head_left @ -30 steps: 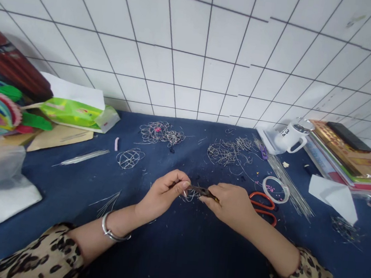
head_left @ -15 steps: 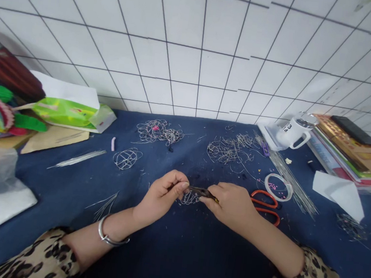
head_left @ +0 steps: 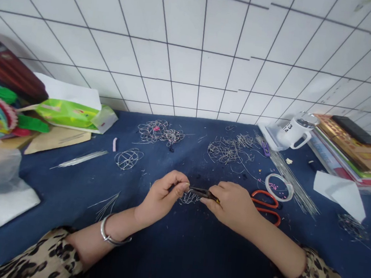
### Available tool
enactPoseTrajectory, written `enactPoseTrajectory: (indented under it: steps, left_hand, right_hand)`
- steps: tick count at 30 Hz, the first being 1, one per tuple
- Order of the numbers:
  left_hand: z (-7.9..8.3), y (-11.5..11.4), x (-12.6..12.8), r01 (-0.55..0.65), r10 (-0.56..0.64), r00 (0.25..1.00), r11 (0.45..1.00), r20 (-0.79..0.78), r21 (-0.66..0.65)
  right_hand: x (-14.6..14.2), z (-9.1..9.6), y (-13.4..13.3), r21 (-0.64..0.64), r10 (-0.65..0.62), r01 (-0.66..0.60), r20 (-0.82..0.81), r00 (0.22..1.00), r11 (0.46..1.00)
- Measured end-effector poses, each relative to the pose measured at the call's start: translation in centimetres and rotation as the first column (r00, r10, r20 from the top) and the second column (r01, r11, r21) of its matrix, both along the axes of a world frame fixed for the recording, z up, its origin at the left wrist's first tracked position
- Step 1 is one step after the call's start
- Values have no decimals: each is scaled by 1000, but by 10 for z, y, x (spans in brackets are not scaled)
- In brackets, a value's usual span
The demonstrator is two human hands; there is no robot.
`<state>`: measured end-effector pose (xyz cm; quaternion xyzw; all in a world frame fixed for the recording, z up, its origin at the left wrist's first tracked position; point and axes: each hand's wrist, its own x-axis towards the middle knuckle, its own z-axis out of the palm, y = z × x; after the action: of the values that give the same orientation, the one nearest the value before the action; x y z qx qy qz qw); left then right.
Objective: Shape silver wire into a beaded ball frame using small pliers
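In the middle of the blue cloth, my right hand [head_left: 229,203] is closed around dark-jawed pliers [head_left: 204,193] with a bit of yellow on the grip. The jaws point left and meet the fingertips of my left hand [head_left: 165,195]. Thumb and forefinger there are pinched on what looks like a thin wire, mostly hidden by the fingers. Below the pliers lies a bent silver wire shape [head_left: 190,197], partly covered by my hands. Just right of my right hand rest scissors with red-orange handles [head_left: 272,216].
Tangled wire heaps [head_left: 231,149] and a round wire shape [head_left: 128,158] lie beyond my hands. Straight wires [head_left: 292,182], a white ring-shaped dish [head_left: 290,196] with pink beads, and a white mug [head_left: 295,131] are at right. A plastic bag [head_left: 1,198] is at left.
The view has shifted very slightly. Both hands keep nearly the same pose, with the pliers' jaws still at my left fingertips.
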<state>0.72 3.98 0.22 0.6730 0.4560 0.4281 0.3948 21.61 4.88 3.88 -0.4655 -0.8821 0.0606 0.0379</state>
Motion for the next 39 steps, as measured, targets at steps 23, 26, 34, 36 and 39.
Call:
enactPoseTrajectory:
  steps: [23, 26, 34, 36, 39]
  left_hand:
    - [0, -3, 0, -29, 107, 960, 957, -257, 287]
    - [1, -3, 0, -13, 102, 958, 949, -268, 314]
    - [1, -2, -1, 45, 49, 962, 943, -269, 331]
    - [1, -2, -1, 42, 52, 964, 939, -262, 340]
    - [1, -2, -1, 33, 65, 963, 935, -263, 354]
  right_hand:
    - [-4, 1, -6, 28, 13, -14, 41, 999, 1000]
    - [-5, 1, -6, 40, 10, -12, 47, 999, 999]
    - [-4, 3, -7, 24, 28, -28, 31, 999, 999]
    - [-4, 2, -7, 15, 30, -30, 19, 999, 999]
    - [-5, 0, -8, 10, 37, -37, 9, 999, 999]
